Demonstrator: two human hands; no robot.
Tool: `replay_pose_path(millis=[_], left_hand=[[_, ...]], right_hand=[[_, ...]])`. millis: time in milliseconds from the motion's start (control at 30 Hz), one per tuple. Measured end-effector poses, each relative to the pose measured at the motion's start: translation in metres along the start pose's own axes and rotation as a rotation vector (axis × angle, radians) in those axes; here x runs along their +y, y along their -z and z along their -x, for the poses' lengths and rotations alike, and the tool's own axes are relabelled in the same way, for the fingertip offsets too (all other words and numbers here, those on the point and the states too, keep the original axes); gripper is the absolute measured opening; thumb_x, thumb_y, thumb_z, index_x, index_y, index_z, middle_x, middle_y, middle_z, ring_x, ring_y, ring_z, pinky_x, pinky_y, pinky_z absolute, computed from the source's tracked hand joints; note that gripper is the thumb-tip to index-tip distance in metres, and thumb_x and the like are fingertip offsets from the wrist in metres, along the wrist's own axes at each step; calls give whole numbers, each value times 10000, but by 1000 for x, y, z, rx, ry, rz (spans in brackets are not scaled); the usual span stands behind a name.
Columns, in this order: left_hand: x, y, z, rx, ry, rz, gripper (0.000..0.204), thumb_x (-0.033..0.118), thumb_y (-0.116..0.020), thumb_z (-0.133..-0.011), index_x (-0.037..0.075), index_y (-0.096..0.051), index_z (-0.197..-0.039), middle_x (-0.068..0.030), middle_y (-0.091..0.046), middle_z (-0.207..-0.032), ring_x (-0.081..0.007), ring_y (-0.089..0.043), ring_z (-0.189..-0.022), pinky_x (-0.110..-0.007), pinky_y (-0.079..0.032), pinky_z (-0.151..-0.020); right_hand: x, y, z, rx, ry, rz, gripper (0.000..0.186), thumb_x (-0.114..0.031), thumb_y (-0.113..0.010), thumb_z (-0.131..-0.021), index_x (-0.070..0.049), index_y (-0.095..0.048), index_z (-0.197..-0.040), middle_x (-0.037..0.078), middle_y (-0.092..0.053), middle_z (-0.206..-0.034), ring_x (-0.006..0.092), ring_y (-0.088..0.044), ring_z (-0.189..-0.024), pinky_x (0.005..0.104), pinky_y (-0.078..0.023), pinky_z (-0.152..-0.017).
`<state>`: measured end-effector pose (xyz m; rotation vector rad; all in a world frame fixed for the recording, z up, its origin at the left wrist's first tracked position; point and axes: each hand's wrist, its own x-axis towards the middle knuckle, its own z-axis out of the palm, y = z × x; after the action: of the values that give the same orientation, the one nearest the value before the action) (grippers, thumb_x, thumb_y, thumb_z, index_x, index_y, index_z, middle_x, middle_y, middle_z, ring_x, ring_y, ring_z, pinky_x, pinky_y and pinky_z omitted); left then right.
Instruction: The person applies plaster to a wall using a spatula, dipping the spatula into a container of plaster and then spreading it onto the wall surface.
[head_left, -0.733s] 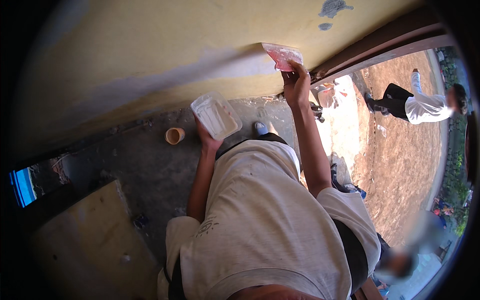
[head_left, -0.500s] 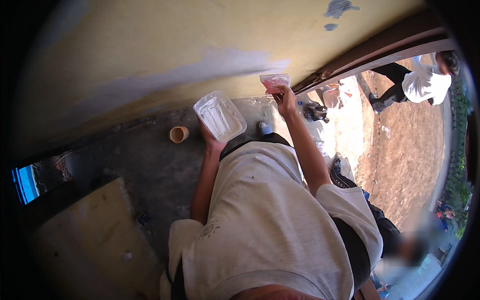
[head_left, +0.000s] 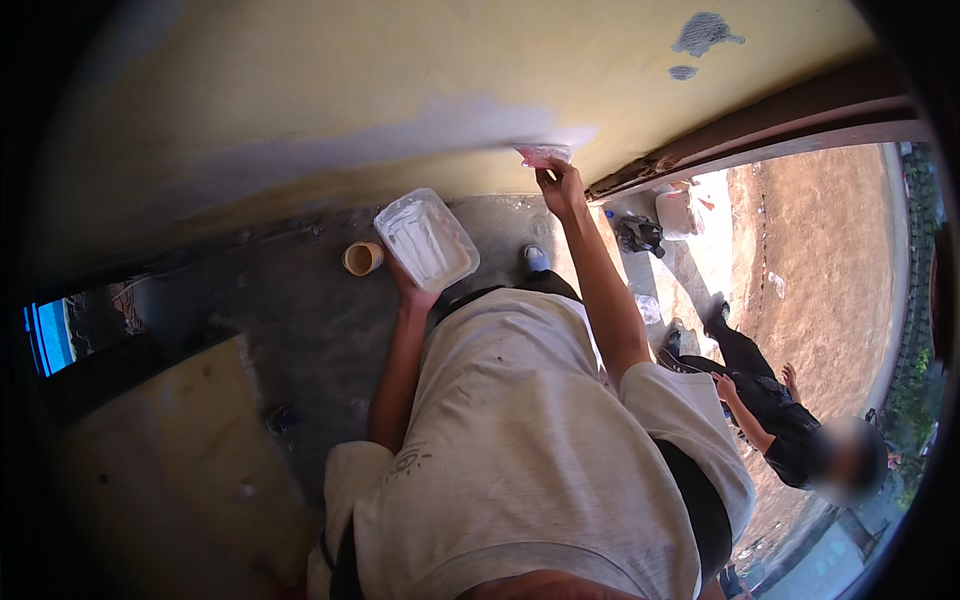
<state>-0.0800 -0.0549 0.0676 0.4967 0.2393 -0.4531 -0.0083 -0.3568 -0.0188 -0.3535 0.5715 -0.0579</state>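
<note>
My left hand (head_left: 415,285) grips a white plastic tub (head_left: 460,268) from beneath and along its left side; whitish paste is smeared over the tub's inside. Up at the yellow wall (head_left: 330,80), my right hand (head_left: 562,188) pinches a reddish, paste-streaked putty scraper (head_left: 543,156). The scraper's blade lies at the right end of a long pale patch (head_left: 400,140) on the wall, apparently against it. The fingers of my left hand are partly hidden behind the tub.
A tan cup (head_left: 362,259) stands on the dark floor left of the tub. A yellowish board (head_left: 190,440) is at lower left. Beyond the brown frame (head_left: 770,120) on the right, a person in black (head_left: 770,400) stands outdoors. A black bag (head_left: 640,236) lies near the opening.
My right hand has tilted the scraper flatter to the wall. The tub has shifted slightly left and down. Outside, a person in white has left the view and one in black has come in.
</note>
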Motion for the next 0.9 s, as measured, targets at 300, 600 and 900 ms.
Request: replay_pose_path(millis=[300,600,900], left_hand=[[-1,-47,5,50,-50,87,623,587,-388,-967,105,-517,-1340,-87,-593,-1268,-309,-571,-1173,-528,-462,-998],[-19,-43,2,66,-194,202,624,596,-373,-972,117,-511,-1346,-82,-607,-1241,-293,-598,-1125,-504,-483,-978],[-19,-52,1,73,-222,143,655,623,-351,-966,113,-512,-1345,-106,-603,-1246,-285,-599,-1129,-492,-480,-983]], right_hand=[[-48,-124,143,-171,120,-48,145,-35,-549,-925,48,-586,-1039,151,-637,-1060,251,-631,-976,331,-529,-894],[-18,-80,126,-15,78,139,155,-40,-512,-934,68,-583,-1020,168,-637,-1069,232,-630,-1005,320,-549,-931],[-79,-132,80,-98,18,59,141,-10,-524,-924,114,-548,-985,234,-614,-1041,300,-627,-989,352,-538,-990]])
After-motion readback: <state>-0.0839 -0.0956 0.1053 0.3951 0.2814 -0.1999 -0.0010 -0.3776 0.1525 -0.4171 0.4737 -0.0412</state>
